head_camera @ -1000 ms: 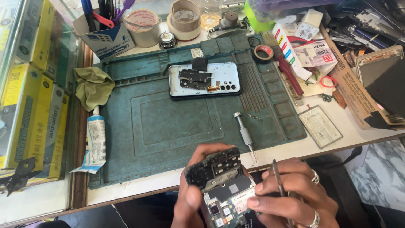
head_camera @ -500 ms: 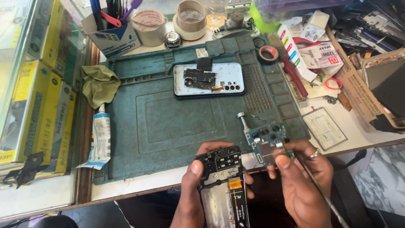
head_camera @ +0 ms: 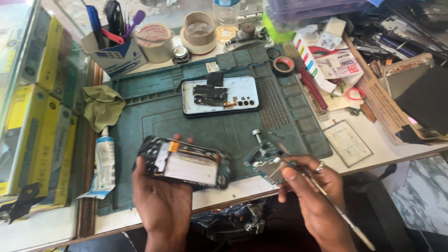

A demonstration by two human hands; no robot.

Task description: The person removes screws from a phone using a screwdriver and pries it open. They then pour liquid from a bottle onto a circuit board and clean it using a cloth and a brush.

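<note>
The left hand (head_camera: 163, 200) grips the opened phone (head_camera: 184, 162), now turned sideways and swung left. The right hand (head_camera: 312, 196) pinches tweezers (head_camera: 343, 214) holding the circuit board (head_camera: 266, 158), lifted clear of the phone since 1 second ago. Beyond, on the green mat (head_camera: 140, 126), the back cover (head_camera: 220, 95) lies unmoved.

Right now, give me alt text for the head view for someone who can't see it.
The left hand holds an opened phone over a green repair mat, while the right hand holds a circuit board and a thin tool. A white back cover lies farther up the mat.
</note>
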